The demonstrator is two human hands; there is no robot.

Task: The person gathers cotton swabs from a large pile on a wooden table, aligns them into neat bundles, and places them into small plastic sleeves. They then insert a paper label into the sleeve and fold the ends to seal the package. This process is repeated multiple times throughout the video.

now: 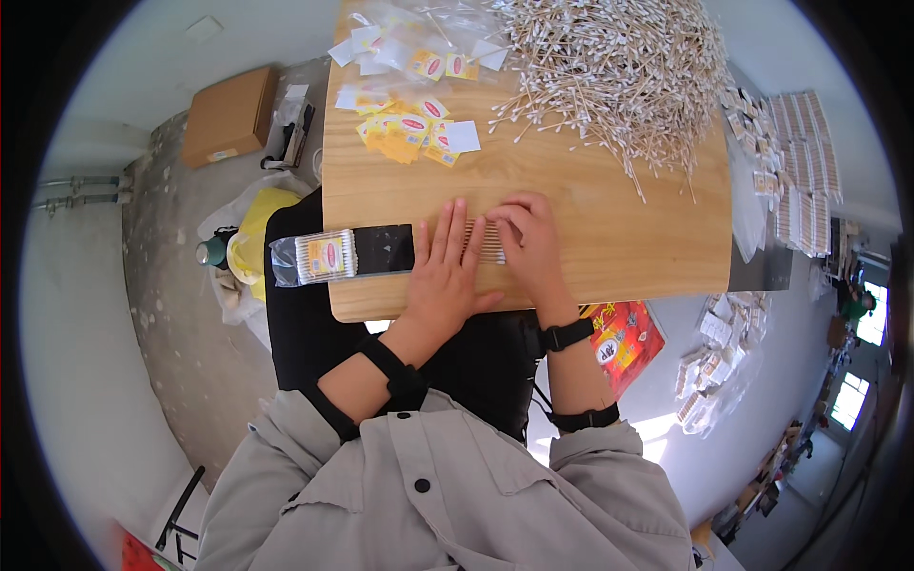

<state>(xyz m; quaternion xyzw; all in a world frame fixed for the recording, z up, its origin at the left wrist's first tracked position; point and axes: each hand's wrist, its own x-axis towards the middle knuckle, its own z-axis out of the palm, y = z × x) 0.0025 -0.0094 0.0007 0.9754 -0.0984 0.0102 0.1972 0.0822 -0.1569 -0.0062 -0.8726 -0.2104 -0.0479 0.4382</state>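
cotton swabs (492, 249) are lying in a small row near the front edge of the table (609, 243), between your left hand (443, 266) and your right hand (529, 238). your left hand is resting flat, palm down, its fingers stretched out and slightly spread, and it is partly covering the row. your right hand is curling its fingers in at the row's right side; whether they are pinching a swab, you cannot tell from this view. just left of your left hand, a black strip (384, 249) is running toward the table's left edge, with a clear packet of swabs (327, 257) lying on it. farther off, yellow cards (405, 133) are lying in a loose pile. beyond them, clear plastic bags (405, 33) are bunching near the far edge, and to their right a big heap of loose swabs (619, 76) is spreading across the far corner.
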